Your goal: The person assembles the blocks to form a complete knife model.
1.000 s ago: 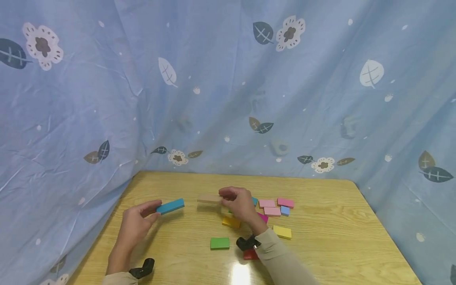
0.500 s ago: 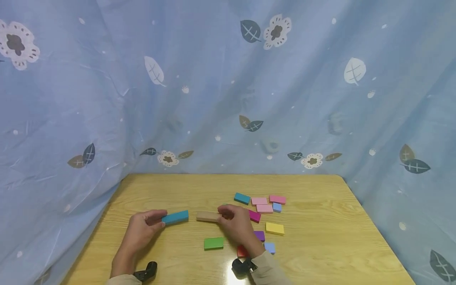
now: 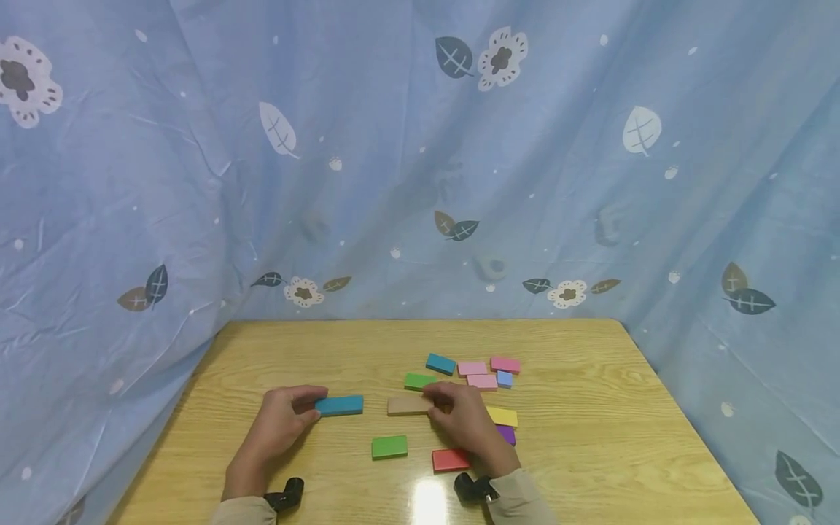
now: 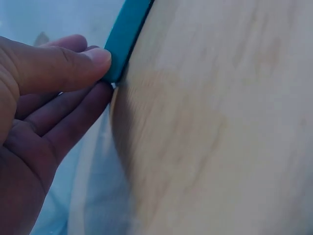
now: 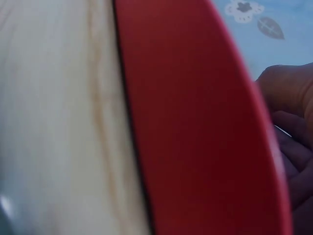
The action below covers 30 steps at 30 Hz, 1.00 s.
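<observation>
Blue rectangular block (image 3: 340,405) is narrowly pinched at its outer end by the left grip (image 3: 284,418), tan rectangular block (image 3: 407,405) likewise by the right grip (image 3: 467,419), apparently leaving their facing ends unobstructed between both.

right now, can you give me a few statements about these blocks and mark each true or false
1. The left grip holds a blue block. True.
2. The red block lies lower in the head view than the tan block. True.
3. The right grip holds the red block. False: it holds the tan block.
4. The held blocks touch each other. False: a gap separates them.
</observation>
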Available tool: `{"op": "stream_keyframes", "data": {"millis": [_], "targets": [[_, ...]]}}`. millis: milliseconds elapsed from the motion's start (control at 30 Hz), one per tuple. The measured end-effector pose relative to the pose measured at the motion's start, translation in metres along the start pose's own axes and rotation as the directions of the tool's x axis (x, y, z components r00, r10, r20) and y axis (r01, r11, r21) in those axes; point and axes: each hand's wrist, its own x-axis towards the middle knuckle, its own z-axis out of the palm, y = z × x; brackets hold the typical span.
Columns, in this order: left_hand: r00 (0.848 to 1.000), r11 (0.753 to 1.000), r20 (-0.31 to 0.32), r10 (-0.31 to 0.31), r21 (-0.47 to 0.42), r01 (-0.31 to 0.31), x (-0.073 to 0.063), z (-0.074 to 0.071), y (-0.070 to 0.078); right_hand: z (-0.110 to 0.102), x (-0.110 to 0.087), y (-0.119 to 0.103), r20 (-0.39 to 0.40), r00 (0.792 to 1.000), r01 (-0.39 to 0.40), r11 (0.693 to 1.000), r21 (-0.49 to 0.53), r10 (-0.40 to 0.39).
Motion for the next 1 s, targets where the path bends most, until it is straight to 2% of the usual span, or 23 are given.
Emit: {"op": "stream_keyframes", "data": {"millis": [233,433,667,767,1000], "targets": [[1.000,0.999,0.002,0.031,0.023,-0.031,0.002,0.001,0.001,0.011,0.006,-0.006,0.034,0.999,0.019,1.000,0.011,-0.020],[1.000,0.999,-0.014,0.027,0.036,-0.027,0.002,0.008,0.005,0.018,0.010,-0.010,0.067,0.998,0.014,0.999,0.033,-0.016],[0.999,0.999,0.008,0.039,0.009,-0.040,0.006,0.018,0.013,0.015,0.009,-0.011,0.054,0.998,-0.018,1.000,-0.001,0.018],[0.999,1.000,0.015,0.028,-0.002,-0.028,0.006,0.019,0.014,0.014,0.009,-0.010,0.054,0.998,-0.044,0.999,-0.007,0.044],[1.000,1.000,0.019,0.018,-0.012,-0.017,0.005,0.018,0.014,0.013,0.010,-0.007,0.063,0.997,-0.053,0.999,0.012,0.052]]}}
